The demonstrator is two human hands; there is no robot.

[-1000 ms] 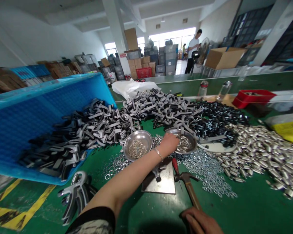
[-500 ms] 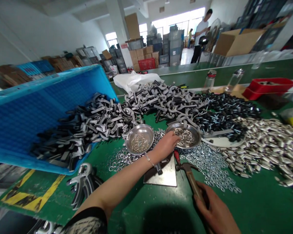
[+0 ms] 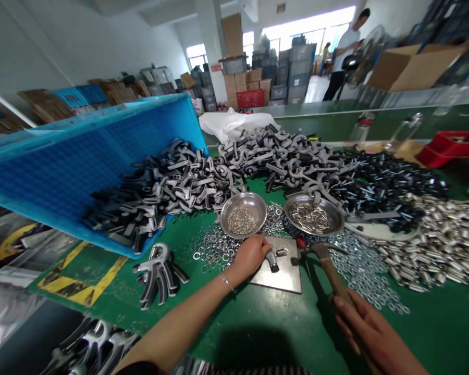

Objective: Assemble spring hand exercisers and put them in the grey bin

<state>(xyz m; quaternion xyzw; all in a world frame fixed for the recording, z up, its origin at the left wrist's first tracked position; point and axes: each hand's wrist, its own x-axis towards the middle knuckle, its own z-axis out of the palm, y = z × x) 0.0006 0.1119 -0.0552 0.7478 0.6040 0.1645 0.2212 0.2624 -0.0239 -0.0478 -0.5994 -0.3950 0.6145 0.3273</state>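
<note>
My left hand [image 3: 252,255] is over the metal plate [image 3: 285,281], its fingers pinched together at a small grey part with a dark end [image 3: 272,261]. Whatever lies between the fingertips is too small to make out. A short coil spring [image 3: 282,252] rests on the plate beside that part. My right hand [image 3: 359,317] is wrapped round the wooden handle of a hammer [image 3: 332,271], whose head hovers by the plate's right edge. Behind the plate are a steel bowl of pins [image 3: 339,225] and a steel bowl of tiny metal pieces [image 3: 262,211]. A red-handled tool [image 3: 300,242] shows behind the hammer head.
A blue crate [image 3: 140,117] spills grey and black handles [image 3: 187,177]. Loose washers [image 3: 355,276] surround the bowls. Springs [image 3: 433,245] and black parts [image 3: 391,177] are heaped at right. Assembled hand grips [image 3: 160,276] lie at left. A person [image 3: 346,52] stands far behind.
My left hand has come from the pin bowl back to the grey part on the plate. My right hand still holds the hammer, its head near the plate. The view has shifted left.
</note>
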